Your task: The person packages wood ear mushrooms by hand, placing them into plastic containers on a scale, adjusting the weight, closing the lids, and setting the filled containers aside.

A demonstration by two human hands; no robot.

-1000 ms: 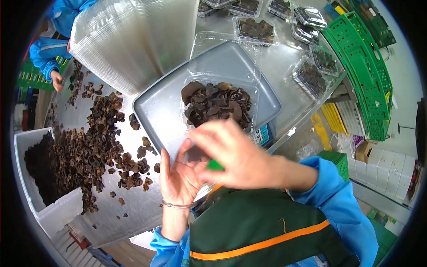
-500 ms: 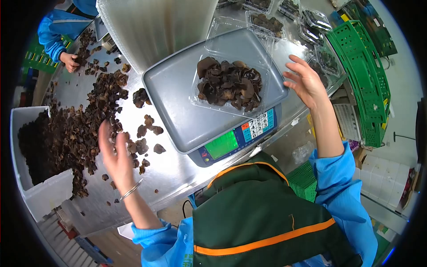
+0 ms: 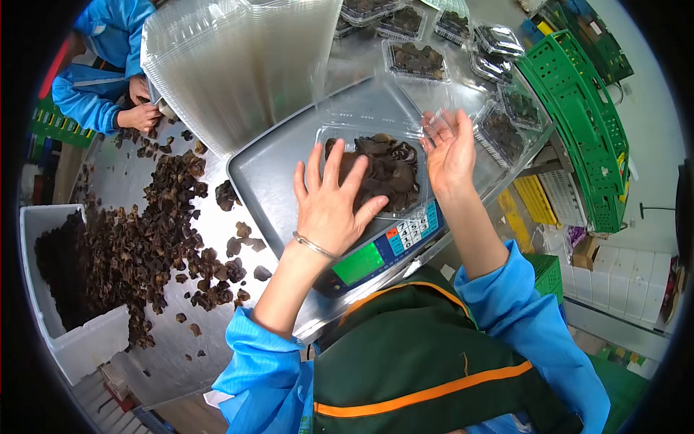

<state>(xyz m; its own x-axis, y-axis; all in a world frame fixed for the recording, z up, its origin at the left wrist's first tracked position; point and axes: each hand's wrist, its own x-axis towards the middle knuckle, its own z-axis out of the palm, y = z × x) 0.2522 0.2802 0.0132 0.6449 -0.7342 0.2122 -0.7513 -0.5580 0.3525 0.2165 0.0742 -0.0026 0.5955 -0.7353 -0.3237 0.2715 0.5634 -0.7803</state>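
Note:
A clear plastic clamshell container (image 3: 340, 134) filled with dark wood ear mushrooms (image 3: 394, 173) sits on the grey tray (image 3: 264, 170) of a digital scale (image 3: 359, 264). My left hand (image 3: 329, 210), with a bracelet at the wrist, lies over the left part of these mushrooms, fingers spread. At the container's right side, my right hand (image 3: 452, 155) has its fingers curled at the clear plastic edge near the raised lid. The exact contact there is partly hidden.
A tall stack of clear containers (image 3: 231, 65) stands behind the tray. Loose mushrooms (image 3: 155, 224) spread leftward from a white foam box (image 3: 90, 347). Filled containers (image 3: 416, 60) line the back right, beside green crates (image 3: 578, 116). A co-worker's hands (image 3: 141, 108) are at upper left.
My left hand has moved right from the loose mushrooms onto those in the container. My right hand has come in to the container's edge. The co-worker has leaned closer, both hands now showing.

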